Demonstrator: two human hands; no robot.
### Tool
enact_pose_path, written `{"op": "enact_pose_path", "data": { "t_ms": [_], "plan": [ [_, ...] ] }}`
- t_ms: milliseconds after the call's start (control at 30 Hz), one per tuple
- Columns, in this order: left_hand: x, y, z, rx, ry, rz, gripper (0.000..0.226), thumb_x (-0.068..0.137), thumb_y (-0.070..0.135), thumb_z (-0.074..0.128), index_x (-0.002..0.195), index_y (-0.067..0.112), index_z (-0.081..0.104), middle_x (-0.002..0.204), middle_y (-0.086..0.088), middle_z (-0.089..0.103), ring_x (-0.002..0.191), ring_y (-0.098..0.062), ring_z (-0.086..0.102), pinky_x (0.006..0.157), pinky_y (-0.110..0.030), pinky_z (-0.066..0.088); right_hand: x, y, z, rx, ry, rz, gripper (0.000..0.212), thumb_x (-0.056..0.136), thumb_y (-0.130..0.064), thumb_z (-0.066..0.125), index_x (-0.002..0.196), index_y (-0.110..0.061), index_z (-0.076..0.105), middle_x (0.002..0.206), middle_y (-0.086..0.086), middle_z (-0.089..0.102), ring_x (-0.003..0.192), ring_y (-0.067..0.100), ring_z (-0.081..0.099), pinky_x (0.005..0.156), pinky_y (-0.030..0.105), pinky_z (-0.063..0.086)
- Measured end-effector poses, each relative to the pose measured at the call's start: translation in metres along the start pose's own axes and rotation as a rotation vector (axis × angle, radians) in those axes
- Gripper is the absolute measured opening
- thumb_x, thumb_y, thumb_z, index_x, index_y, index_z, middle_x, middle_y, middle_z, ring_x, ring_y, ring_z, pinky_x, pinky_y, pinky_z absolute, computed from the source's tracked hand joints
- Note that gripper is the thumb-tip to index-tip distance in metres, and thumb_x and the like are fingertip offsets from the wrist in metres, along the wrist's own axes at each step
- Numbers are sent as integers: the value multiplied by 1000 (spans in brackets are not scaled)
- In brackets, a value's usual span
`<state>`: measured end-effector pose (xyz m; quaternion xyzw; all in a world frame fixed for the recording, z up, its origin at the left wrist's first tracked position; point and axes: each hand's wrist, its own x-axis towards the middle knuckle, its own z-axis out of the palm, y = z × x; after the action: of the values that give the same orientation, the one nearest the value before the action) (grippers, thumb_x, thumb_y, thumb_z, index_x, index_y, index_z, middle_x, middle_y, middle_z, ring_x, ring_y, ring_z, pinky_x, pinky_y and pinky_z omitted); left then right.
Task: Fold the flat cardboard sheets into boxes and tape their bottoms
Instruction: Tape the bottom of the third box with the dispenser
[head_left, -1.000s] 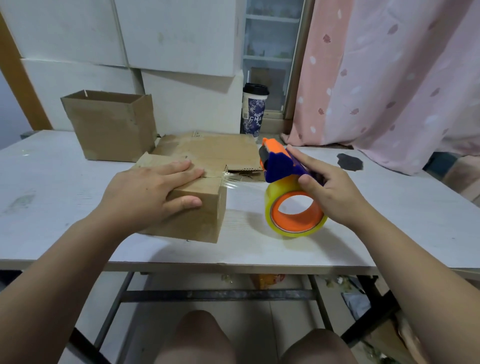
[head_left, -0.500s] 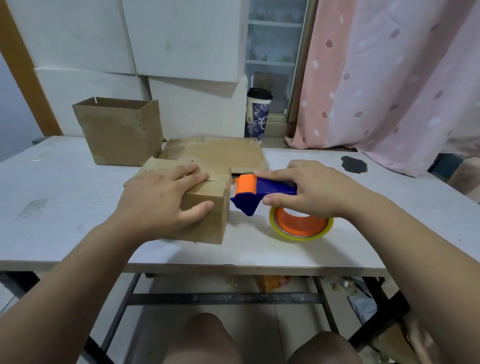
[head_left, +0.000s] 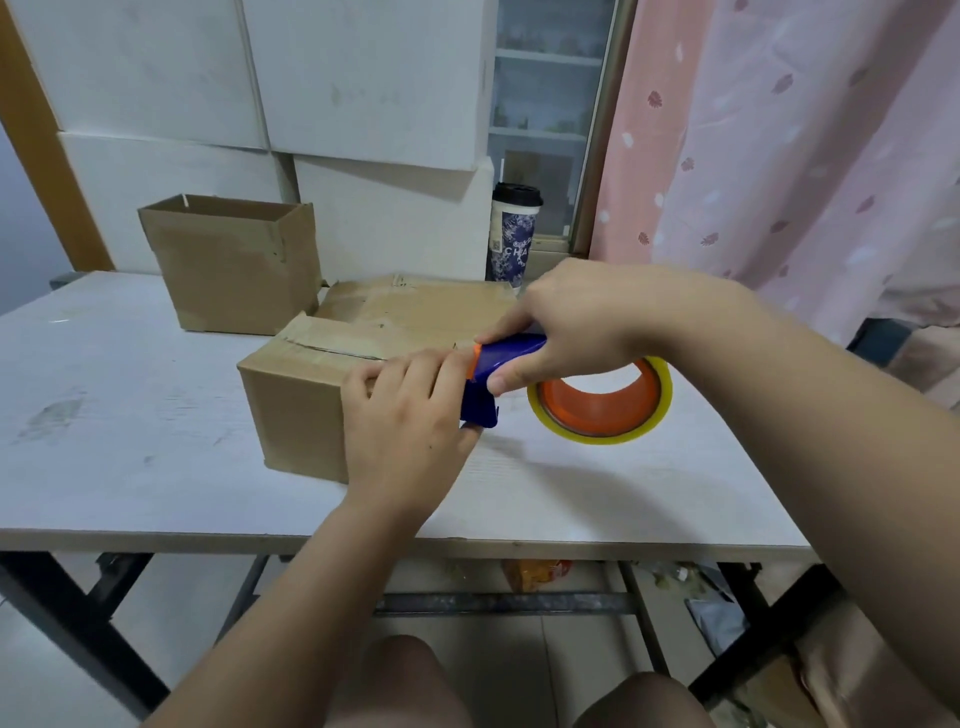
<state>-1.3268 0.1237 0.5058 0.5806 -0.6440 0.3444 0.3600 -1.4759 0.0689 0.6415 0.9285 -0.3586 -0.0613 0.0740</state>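
The cardboard box (head_left: 301, 405) lies on its side near the front middle of the white table (head_left: 130, 467), its flap seam facing up and running away to the left. The left hand (head_left: 405, 431) covers the box's right end. Its fingers (head_left: 395, 374) are pressed together and hooked over the top edge, with the thumb reaching down beside the blue nose of the tape dispenser (head_left: 506, 358). The right hand (head_left: 576, 327) grips the dispenser's blue handle from above, fingers wrapped over it and the thumb curled underneath. The orange front edge of the tool sits at the box's top right corner, touching the left fingertips. The yellowish tape roll (head_left: 602, 415) on its orange hub hangs just right of the box, low over the tabletop. Flat cardboard sheets (head_left: 415, 306) lie right behind the box. An open-topped box (head_left: 234, 260) stands upright further back on the left. A patterned paper cup (head_left: 514, 234) with a dark lid stands at the back edge. White panels (head_left: 363, 78) lean against the wall behind, a glazed cabinet (head_left: 545, 104) shows beside them, and a pink curtain (head_left: 779, 156) fills the right. The person's bare knees show beneath the table's black frame.
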Motion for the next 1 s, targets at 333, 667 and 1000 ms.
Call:
{"op": "enact_pose_path", "data": {
  "t_ms": [333,667,1000],
  "plan": [
    [3,-1,9,-74,125,-35,35,72,30,74,103,16,68,79,5,66,71,-18,61,72,-35,32,19,1,-13,-9,-116,26,61,77,-77,46,124,-41,61,87,-17,61,77,7,52,60,22,36],
    [6,-18,-3,-116,-184,194,45,60,51,78,88,17,71,102,5,69,91,-24,65,74,-38,35,24,14,7,323,-425,81,79,55,-81,47,119,-39,65,87,-13,66,78,9,59,68,23,45],
    [15,-30,-19,-226,-523,286,73,53,86,43,79,25,75,124,-1,60,102,-29,58,81,-40,31,-3,48,89,1146,-721,143,59,74,-67,61,78,-8,62,61,3,62,51,12,54,53,23,46]
  ]
}}
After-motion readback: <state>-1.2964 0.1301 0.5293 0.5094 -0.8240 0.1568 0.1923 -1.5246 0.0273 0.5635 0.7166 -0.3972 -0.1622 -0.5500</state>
